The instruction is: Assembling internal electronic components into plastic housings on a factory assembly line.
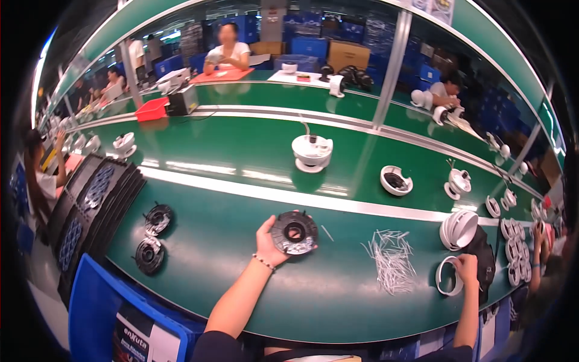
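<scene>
The left hand pinches the black round disc at its edge, flat over the green table, so its face shows. The right hand curls its fingers around 1 white ring, beside the stacked white shells.

A loose heap of white strips lies beside black trays.

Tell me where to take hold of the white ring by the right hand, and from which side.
Take the white ring by its thin rim, from above at its near right edge, where the right hand already pinches it. It lies flat on the green table with an open centre, so a grip can probably straddle the rim.
</scene>
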Demonstrator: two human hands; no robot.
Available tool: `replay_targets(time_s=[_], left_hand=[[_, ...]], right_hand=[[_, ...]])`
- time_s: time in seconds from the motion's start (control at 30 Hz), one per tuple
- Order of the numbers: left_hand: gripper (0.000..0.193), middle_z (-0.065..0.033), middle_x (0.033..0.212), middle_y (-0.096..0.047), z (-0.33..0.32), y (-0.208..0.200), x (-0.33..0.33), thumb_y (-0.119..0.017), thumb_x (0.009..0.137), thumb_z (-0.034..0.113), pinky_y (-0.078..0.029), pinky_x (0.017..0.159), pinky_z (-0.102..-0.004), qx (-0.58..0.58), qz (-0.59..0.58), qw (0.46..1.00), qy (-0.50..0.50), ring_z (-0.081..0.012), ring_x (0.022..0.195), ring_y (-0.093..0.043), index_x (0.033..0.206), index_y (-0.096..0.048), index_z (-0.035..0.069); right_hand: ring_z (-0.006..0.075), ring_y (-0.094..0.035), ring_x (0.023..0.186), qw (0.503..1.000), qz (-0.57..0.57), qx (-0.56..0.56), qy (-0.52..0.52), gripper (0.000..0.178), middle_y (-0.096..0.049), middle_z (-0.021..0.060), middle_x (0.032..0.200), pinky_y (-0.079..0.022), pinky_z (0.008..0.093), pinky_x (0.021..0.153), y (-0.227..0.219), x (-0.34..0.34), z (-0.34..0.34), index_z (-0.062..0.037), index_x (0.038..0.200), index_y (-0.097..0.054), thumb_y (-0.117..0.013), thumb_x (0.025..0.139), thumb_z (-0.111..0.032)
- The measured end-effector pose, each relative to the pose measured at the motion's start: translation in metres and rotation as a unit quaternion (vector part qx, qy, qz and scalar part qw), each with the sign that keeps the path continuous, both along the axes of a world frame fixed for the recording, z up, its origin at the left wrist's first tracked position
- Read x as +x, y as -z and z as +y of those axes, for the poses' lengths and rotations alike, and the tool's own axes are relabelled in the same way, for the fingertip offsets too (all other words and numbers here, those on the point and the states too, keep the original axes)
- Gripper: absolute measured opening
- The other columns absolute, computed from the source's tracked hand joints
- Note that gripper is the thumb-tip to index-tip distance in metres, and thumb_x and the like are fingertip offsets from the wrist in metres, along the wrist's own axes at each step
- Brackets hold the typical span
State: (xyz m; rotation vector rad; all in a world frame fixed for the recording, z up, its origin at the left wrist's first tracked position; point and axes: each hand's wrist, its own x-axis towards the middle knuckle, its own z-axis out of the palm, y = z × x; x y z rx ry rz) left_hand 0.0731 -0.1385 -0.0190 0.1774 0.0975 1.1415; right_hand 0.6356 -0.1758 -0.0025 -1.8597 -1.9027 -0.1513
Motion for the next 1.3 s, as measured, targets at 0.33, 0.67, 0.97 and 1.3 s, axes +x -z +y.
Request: replay_targets(time_s=[0.33,0.67,0.97,1.3], left_hand=[[0.045,-0.0174,0.109,-0.051,0.014,0.018,-0.01,-0.039,0.071,0.022,-0.037,0.091,-0.0483,-0.065,0.016,0.991,-0.112,-0.031,0.1,-0.05,0.111,-0.046,0.0],[0.034,-0.0145,0.088,-0.056,0.019,0.011,-0.007,-0.04,0.072,0.017,-0.046,0.077,-0.0364,-0.142,0.037,0.98,-0.138,-0.0264,0.08,-0.054,0.097,-0.049,-0.004],[0.033,-0.0162,0.089,-0.058,0.02,0.009,-0.013,-0.044,0.069,0.017,-0.044,0.082,-0.0414,-0.115,0.003,0.985,-0.128,-0.0293,0.082,-0.056,0.093,-0.052,-0.004],[0.034,-0.0106,0.087,-0.061,0.012,0.001,-0.002,-0.037,0.079,0.028,-0.049,0.071,-0.0338,-0.102,0.008,0.986,-0.134,-0.0198,0.071,-0.058,0.096,-0.055,0.003]], right_hand=[[0.0304,-0.036,0.12,0.971,0.184,0.067,-0.138,0.068,-0.041,0.0218,0.124,-0.023,0.0314,0.102,-0.065,-0.226,-0.036,0.0054,0.126,-0.033,-0.035,0.058,0.01],[0.0377,-0.048,0.106,0.962,0.175,-0.144,-0.152,0.063,-0.031,0.0258,0.131,-0.043,0.0389,0.083,-0.015,-0.308,-0.067,0.0067,0.122,-0.036,-0.058,0.064,-0.007],[0.0484,-0.004,0.126,0.86,-0.089,-0.273,-0.422,0.115,-0.007,0.0301,0.136,-0.013,0.0631,0.095,-0.052,-0.348,-0.03,-0.0043,0.132,-0.023,-0.078,0.042,-0.051],[0.0446,-0.019,0.123,0.926,-0.095,-0.182,-0.317,0.116,-0.02,0.03,0.133,-0.02,0.0483,0.1,-0.029,-0.345,-0.039,0.0012,0.131,-0.022,-0.075,0.045,-0.056]])
